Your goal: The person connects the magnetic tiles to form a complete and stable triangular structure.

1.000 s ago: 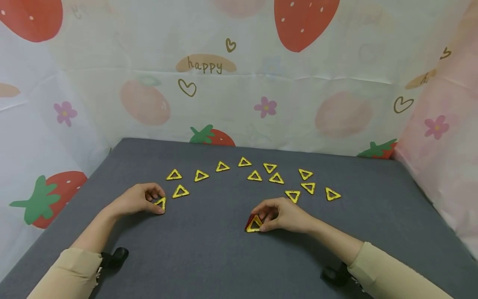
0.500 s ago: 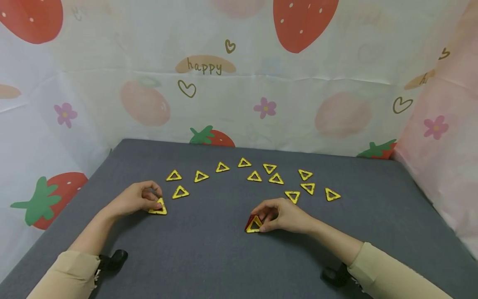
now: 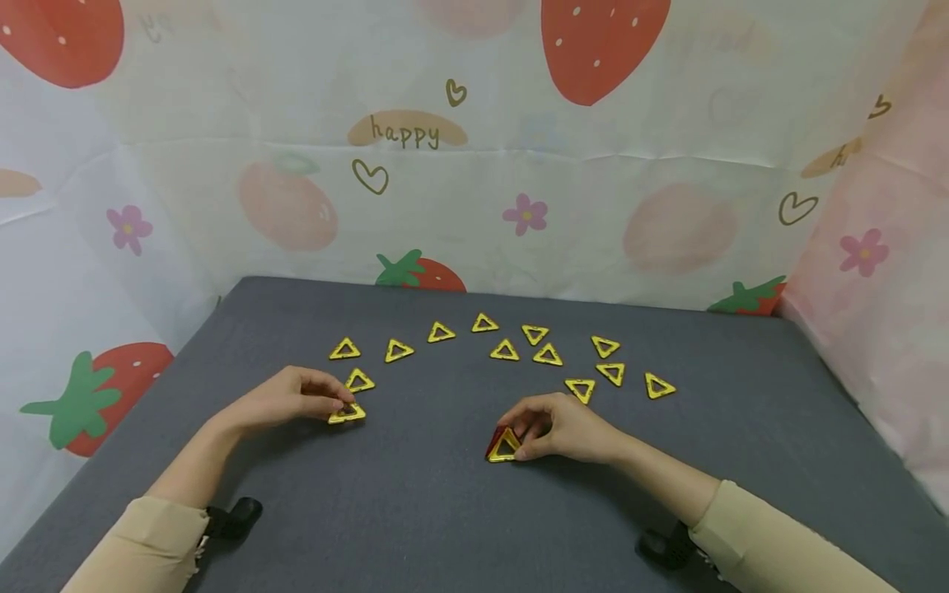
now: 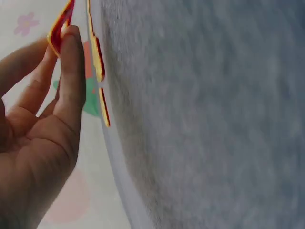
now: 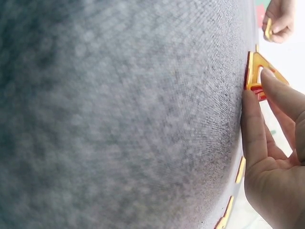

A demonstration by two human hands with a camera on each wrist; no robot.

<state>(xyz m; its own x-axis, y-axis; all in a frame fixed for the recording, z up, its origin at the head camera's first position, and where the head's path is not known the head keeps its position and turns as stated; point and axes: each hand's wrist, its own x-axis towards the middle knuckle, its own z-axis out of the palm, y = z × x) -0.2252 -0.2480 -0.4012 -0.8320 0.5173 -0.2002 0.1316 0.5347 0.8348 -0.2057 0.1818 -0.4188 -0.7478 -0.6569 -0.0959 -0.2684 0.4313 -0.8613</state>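
Observation:
In the head view my left hand [image 3: 292,397] pinches a yellow triangular magnetic tile [image 3: 347,418], held tilted between thumb and fingertips. The left wrist view shows this tile's red side [image 4: 56,38] and yellow edge, raised off the cloth. My right hand [image 3: 567,427] grips a small upright group of triangular tiles [image 3: 503,457] on the table, one yellow face toward me and a red face at its left. Seen from the right wrist, the thumb presses one slanted tile [image 5: 254,67] of that group; the fingers hide part of it.
Several yellow triangular tiles lie flat in a loose arc across the grey tabletop [image 3: 415,494]. One loose tile [image 3: 360,380] lies just beyond my left fingers, another [image 3: 581,389] behind my right hand. A printed curtain [image 3: 445,214] stands at the back and sides.
My left hand has moved to the right with its triangular tile, which has turned from upright to more tilted. The right hand keeps its grip on the tile group, unmoved.

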